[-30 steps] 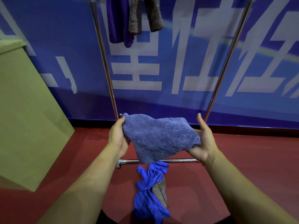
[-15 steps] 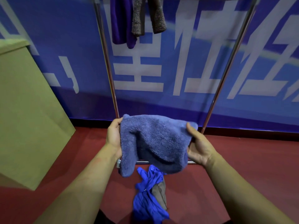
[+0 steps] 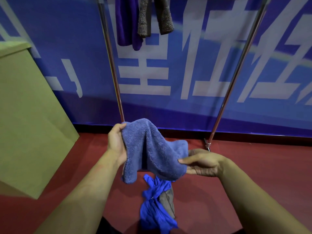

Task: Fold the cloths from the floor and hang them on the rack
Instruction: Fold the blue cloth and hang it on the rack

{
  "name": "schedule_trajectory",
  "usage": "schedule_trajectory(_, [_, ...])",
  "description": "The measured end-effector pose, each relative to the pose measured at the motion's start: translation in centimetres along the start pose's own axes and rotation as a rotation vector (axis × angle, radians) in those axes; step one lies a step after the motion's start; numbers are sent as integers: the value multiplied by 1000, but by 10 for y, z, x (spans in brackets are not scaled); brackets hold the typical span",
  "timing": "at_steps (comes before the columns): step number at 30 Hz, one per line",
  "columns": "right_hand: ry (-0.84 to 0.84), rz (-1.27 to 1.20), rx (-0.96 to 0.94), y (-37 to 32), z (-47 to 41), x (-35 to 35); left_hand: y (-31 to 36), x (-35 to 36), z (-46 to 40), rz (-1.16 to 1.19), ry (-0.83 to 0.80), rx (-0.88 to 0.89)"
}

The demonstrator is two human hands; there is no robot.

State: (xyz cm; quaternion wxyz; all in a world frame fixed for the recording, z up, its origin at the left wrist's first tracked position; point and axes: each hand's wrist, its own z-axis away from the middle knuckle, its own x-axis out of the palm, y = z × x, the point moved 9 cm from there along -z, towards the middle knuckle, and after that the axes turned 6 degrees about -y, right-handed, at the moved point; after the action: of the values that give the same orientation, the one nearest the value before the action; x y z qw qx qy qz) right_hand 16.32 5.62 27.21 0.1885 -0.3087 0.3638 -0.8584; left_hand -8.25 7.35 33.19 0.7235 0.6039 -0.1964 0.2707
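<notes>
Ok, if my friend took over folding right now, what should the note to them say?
Hands: the left hand grips the top edge of the fluffy blue cloth; the right hand pinches its lower right edge. The cloth is held up in the air, loosely draped and not neatly folded.
Where things are: a purple cloth and a brown cloth hang on the rack. A bright blue cloth and a grey cloth lie bunched on the red floor.
Done: two cloths hung.
Left: finish folding this one, hang it, then do the two on the floor.
</notes>
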Motion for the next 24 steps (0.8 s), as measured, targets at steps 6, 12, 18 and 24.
schedule_trajectory(6, [257, -212, -280, -25, -2, -27, -5, 5, -1, -217, -43, -35])
schedule_trajectory(12, [241, -316, -240, -21, 2, -31, -15, -24, -13, -486, 75, 6])
schedule_trajectory(18, [266, -133, -382, -38, 8, -31, 1, -43, -12, -631, 240, 113])
schedule_trajectory(24, [610, -89, -534, -50, 29, -60, -6, -51, -12, -680, 252, 1])
